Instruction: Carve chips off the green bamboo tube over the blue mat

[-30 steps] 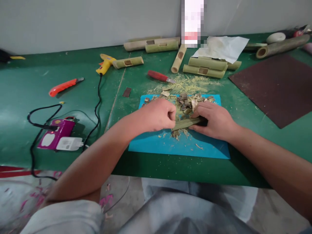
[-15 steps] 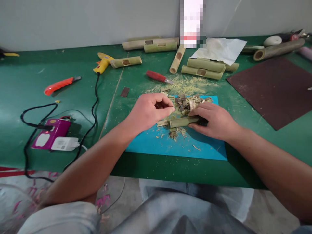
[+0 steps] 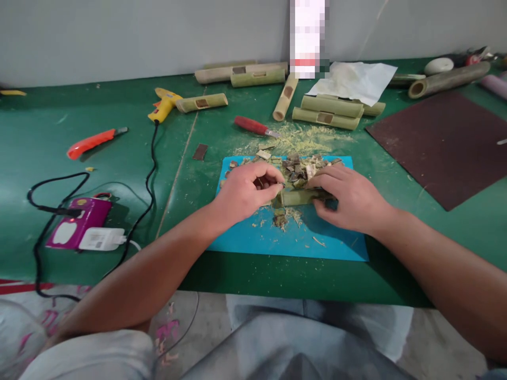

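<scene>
your counter (image 3: pixel 43 158) carries a brown board (image 3: pixel 439 148), right of a blue sheet (image 3: pixel 317 245). over the sheet's right half, your right hand (image 3: pixel 352 199) grips the bamboo tube (image 3: pixel 298 197), lying at the sheet's middle. over the left half, your left hand (image 3: pixel 245 191) curls, fingertips close together; whether they pinch anything cannot be told. a red knife (image 3: pixel 251 125) lies beyond the sheet, chips (image 3: pixel 295 168) on its far part.
</scene>
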Motion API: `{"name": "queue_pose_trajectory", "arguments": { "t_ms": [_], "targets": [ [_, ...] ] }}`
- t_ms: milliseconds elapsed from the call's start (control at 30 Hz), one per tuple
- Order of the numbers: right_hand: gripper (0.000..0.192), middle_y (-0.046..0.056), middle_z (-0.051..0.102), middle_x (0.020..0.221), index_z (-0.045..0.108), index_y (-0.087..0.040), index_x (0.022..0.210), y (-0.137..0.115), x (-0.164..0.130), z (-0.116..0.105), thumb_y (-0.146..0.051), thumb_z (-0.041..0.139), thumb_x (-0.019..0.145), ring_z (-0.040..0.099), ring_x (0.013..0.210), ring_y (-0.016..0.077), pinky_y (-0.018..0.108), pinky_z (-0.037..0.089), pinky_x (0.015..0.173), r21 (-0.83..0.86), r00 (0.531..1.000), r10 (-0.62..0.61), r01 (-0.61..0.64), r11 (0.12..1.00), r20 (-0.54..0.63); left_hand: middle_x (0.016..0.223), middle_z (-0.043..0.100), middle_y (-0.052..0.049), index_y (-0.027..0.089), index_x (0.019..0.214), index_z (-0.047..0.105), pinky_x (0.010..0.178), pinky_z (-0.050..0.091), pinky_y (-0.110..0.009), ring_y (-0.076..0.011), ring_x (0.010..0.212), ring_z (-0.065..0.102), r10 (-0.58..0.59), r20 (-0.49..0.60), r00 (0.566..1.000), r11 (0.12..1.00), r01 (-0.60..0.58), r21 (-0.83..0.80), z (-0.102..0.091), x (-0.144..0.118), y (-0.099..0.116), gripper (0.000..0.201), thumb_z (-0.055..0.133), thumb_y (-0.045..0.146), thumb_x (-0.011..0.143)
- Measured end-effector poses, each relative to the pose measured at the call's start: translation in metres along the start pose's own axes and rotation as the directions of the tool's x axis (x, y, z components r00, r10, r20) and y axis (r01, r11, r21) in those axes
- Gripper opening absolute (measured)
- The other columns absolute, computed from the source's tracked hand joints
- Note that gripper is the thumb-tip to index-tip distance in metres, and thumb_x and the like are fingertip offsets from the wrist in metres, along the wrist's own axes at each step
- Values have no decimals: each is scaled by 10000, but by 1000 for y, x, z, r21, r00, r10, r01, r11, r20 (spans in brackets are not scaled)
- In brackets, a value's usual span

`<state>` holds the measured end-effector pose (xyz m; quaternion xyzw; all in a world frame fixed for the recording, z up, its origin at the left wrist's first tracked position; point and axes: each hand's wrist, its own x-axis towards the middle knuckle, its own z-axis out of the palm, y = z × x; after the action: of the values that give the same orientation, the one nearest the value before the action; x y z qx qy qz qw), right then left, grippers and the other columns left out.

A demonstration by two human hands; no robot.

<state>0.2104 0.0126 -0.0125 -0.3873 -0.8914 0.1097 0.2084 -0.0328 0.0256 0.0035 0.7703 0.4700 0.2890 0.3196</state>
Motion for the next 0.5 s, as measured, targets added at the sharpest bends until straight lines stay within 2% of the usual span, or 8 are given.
{"name": "queue_pose_trajectory", "arguments": {
  "t_ms": [100, 267, 500],
  "targets": [
    [258, 111, 678, 1019, 631, -198, 1037, -6, 0, 3, -186, 546, 793, 599, 961, 276, 418, 462, 827, -7, 1000, -16, 16, 1000, -18, 752, 672, -8, 162, 837, 704, 598, 467, -207, -99, 640, 575, 14, 18, 1000, 1000, -14, 28, 1, 1, -3, 101, 630, 225, 807],
    [233, 123, 672, 1018, 647, -180, 1021, -14, 4, 12, -328, 611, 846, 590, 941, 278, 423, 465, 834, -17, 999, -11, 10, 1000, -32, 791, 688, -17, 162, 823, 701, 656, 500, -217, -109, 686, 602, 46, 46, 998, 997, -48, 53, -2, 1, -6, 97, 618, 207, 801],
    [145, 85, 655, 957, 619, -215, 918, -9, 9, 18, -308, 662, 815, 573, 911, 249, 383, 452, 803, 70, 1000, 21, -20, 997, -15, 820, 707, -22, 170, 849, 721, 664, 522, -220, -112, 688, 626, 48, 56, 997, 999, -49, 13, -10, 2, -2, 93, 669, 212, 783]
  ]
}}
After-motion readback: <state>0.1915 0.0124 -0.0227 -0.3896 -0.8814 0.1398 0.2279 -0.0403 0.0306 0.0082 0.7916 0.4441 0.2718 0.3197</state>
